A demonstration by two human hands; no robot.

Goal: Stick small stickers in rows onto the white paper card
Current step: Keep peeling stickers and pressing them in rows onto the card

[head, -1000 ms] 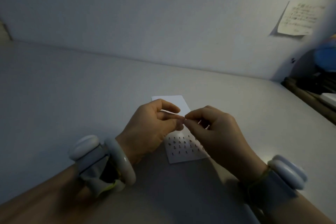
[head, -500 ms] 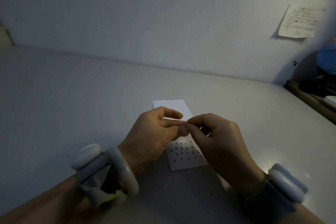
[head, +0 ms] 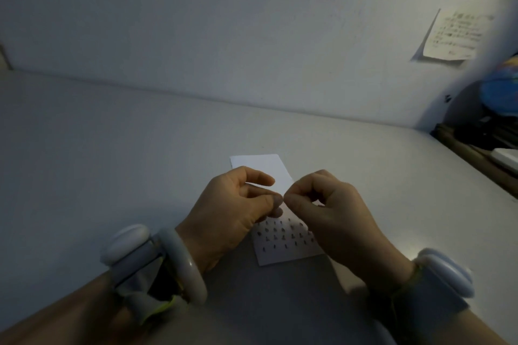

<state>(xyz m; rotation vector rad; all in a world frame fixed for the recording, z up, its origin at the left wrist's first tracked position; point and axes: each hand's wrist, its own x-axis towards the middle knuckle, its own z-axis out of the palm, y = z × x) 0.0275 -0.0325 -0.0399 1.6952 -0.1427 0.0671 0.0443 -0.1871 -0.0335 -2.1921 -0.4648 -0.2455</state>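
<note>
Both hands hover over the white card [head: 283,244], fingertips meeting. The left hand [head: 229,213] and right hand [head: 330,213] are curled; whether they pinch a sticker, I cannot tell.

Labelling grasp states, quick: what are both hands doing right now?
Left hand: fingers curled, fingertips pinched; whatever they hold is too small to tell.
Right hand: the same, fingertips meeting the left's.

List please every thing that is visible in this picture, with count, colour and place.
paper card: one, white, on the table under the hands
small stickers: several rows, dark, on the card's near part
table: one, white
paper notes: two, pale, on the wall
bangle: one, pale, left wrist
wrist devices: two, white, one per wrist
left hand: fingers curled, over the card
right hand: fingertips pinched, touching the left fingertips
</note>
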